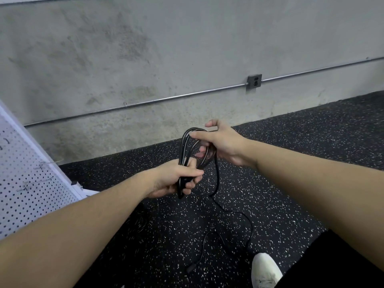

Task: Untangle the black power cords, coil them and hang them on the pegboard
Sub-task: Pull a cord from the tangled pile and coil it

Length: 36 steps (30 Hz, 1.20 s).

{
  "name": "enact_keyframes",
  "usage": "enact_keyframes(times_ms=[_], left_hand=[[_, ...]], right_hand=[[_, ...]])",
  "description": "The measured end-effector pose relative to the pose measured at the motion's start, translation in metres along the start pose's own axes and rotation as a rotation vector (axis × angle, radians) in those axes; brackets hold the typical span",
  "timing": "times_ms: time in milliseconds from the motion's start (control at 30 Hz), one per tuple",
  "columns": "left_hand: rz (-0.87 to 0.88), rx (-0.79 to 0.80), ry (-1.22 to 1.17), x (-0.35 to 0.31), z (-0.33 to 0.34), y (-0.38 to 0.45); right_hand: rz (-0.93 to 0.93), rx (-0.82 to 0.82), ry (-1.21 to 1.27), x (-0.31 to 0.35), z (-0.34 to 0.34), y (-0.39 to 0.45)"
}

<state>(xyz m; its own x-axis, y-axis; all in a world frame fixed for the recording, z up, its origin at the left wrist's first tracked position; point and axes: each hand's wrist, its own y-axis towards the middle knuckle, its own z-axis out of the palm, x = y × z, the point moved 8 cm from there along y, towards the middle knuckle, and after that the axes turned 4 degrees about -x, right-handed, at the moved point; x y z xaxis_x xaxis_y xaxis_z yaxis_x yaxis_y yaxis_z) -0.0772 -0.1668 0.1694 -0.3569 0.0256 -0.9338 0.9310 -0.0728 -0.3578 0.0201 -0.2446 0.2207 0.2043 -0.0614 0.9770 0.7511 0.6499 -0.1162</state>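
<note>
Head view. Item: black power cord (188,150), partly coiled, held in front of the body above the speckled floor (291,142).

Left hand (176,179): grip closed round the gathered lower end of the coil. Right hand (218,140): the upper loops are pinched between thumb and fingers; index finger raised free.

Coil: an elongated oval, long axis near upright, top leaning slightly right. Uncoiled tail (232,213): hangs from the right side of the coil, curves across the floor, and ends in a plug (189,269) lying near a white shoe (266,271).

Pegboard (25,179): at left, white, with wire hooks; well apart from the coil.

Handling note, as judgement: the bundle is best kept clamped low while each new loop is laid to matching size; the tail should be drawn up without twist.
</note>
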Motion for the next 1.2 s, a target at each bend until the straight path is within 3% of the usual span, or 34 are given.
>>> enact_keyframes(times_ms=[133,200,333,400,533,633,700,833,900,1067,1133,1200], left_hand=[[0.089,-0.215,0.097,-0.007,-0.012,0.002],[0.104,-0.187,0.092,-0.010,-0.002,0.003],[0.080,0.053,-0.144,-0.014,0.024,-0.007],[0.084,0.120,-0.145,-0.019,0.032,-0.012],[0.079,0.027,-0.183,-0.018,0.026,-0.008],[0.153,-0.088,-0.210,-0.026,0.017,-0.003],[0.206,-0.134,-0.253,-0.034,0.012,-0.001],[0.287,-0.200,-0.425,-0.044,-0.001,0.002],[0.298,-0.241,-0.479,-0.043,-0.009,0.005],[0.335,-0.424,-0.411,-0.049,-0.035,0.002],[0.300,-0.542,-0.350,-0.045,-0.049,-0.003],[0.221,-0.668,-0.228,-0.033,-0.063,-0.007]], right_hand=[[-0.068,-0.123,0.058,0.004,0.004,0.002],[-0.079,-0.149,0.145,0.009,0.007,0.003],[-0.104,-0.134,0.266,0.018,0.009,0.004],[-0.121,-0.112,0.249,0.020,0.009,0.002],[-0.109,-0.110,0.237,0.015,0.010,0.005],[0.029,-0.023,0.253,0.004,0.011,0.004],[0.122,0.104,0.114,-0.013,0.010,-0.002],[0.162,0.441,-0.614,-0.061,0.012,-0.020],[0.153,0.568,-0.832,-0.072,0.017,-0.032],[0.140,0.515,-1.037,-0.070,0.003,-0.031],[0.161,0.528,-1.135,-0.070,-0.011,-0.033],[0.126,0.519,-1.077,-0.058,-0.018,-0.036]])
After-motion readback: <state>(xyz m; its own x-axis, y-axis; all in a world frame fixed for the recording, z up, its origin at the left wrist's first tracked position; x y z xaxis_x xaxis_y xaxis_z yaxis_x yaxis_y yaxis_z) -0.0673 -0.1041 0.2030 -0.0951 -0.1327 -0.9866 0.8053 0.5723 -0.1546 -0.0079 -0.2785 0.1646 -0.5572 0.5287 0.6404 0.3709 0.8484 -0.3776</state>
